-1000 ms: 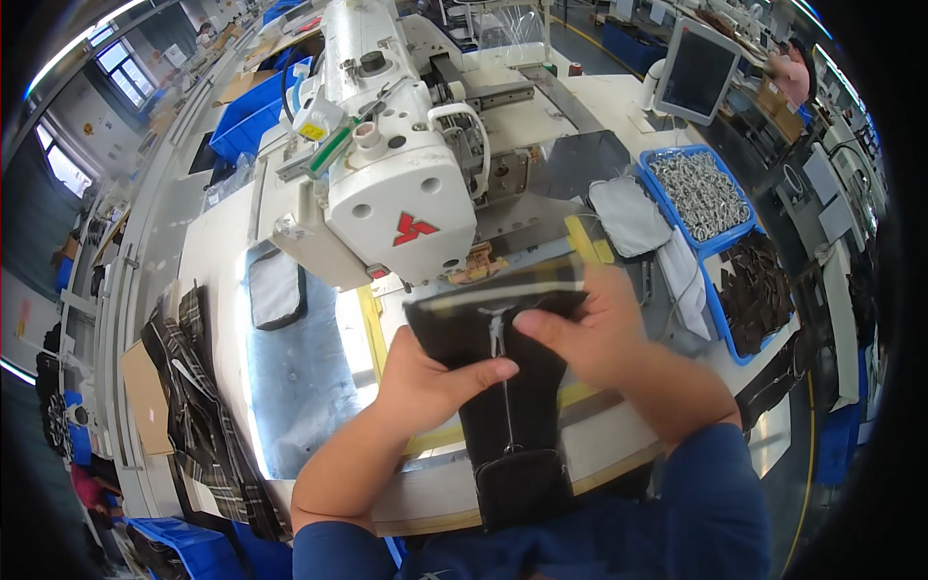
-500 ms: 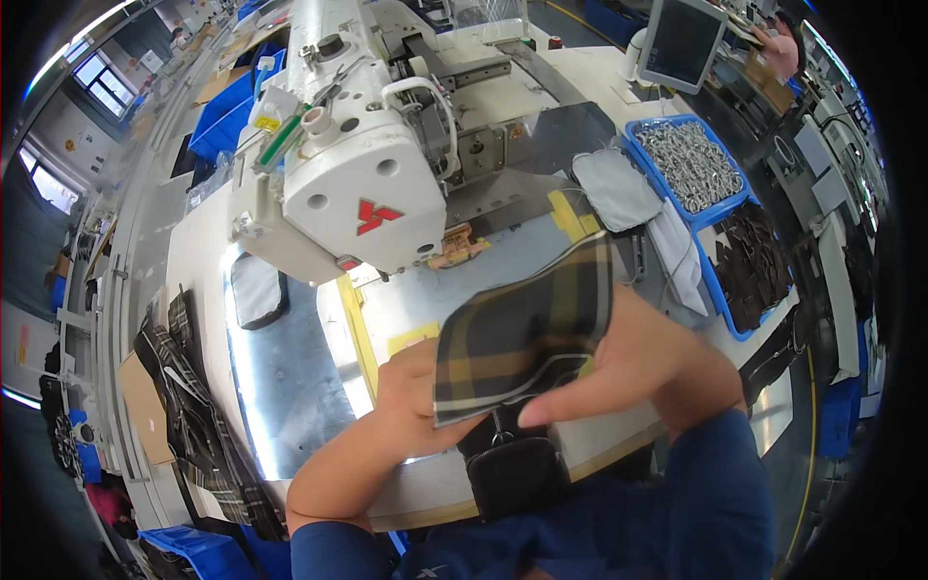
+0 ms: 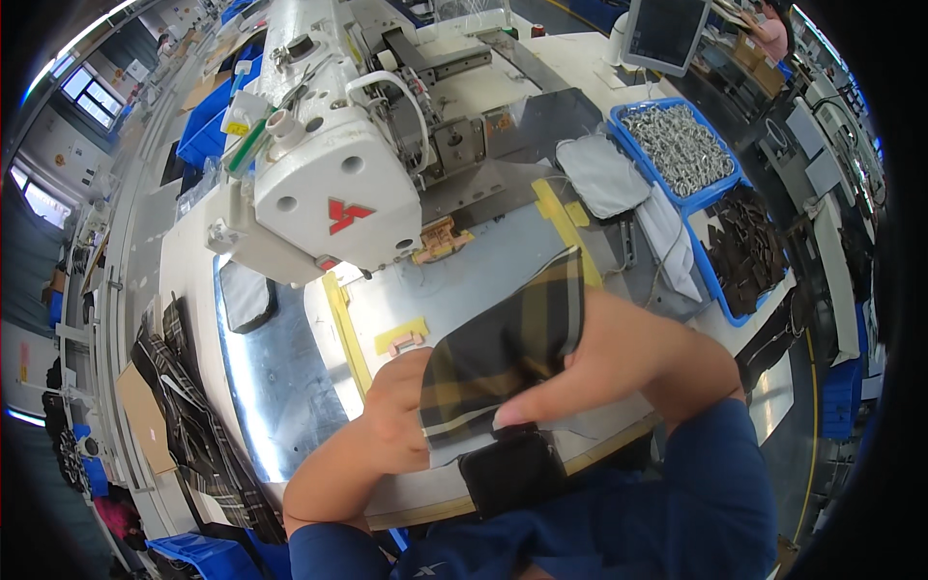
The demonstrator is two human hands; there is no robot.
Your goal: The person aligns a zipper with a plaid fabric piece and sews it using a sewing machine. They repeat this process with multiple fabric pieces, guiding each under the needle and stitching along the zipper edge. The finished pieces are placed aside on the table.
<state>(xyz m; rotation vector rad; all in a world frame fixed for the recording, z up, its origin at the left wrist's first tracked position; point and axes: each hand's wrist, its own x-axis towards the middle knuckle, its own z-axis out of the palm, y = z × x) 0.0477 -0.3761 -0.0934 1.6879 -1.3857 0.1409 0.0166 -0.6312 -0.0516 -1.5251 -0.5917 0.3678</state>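
1. Clock ctr = plaid piece (image 3: 505, 338). At approx 8–9 o'clock, far L, a heap of dark checked cloth (image 3: 208, 425) lay beside a flat brown cardboard (image 3: 145, 416).
2. Approx 9 o'clock: shiny metal plate (image 3: 275, 396) on the worktable; grey-white pad (image 3: 246, 292) w/ dark edge on its upper part.
3. Approx 10 o'clock: white sewing machine (image 3: 333, 203), head overhanging the table; copper-coloured clamp (image 3: 441, 240) just R of the head's lwr edge, at 11.
4. 8 o'clock: L hand (image 3: 389, 411), fingers curled in at the plaid piece's L edge and touching it. Fingertips hidden behind the cloth, so couldn't tell how far closed.
5. Ctr: plaid piece, olive/black w/ pale edging, was up in front of the machine, btwn both hands, tilted, R end higher.
6. 6 o'clock: black pouch (image 3: 512, 474), just below the plaid piece, close to the person's body. Couldn't see if joined.
7. 3 o'clock: R hand (image 3: 609, 353), closed on the plaid piece, thumb across its front nr the lwr edge, other fingers mostly hidden behind.
8. 1 o'clock: second pad (image 3: 604, 179), pale.
9. 1–2 o'clock: blue tray (image 3: 647, 160) full of silvery metal pcs (image 3: 679, 147); approx 2, white cloth (image 3: 674, 253); 2–3, another blue tray w/ dark brown strips (image 3: 744, 246).
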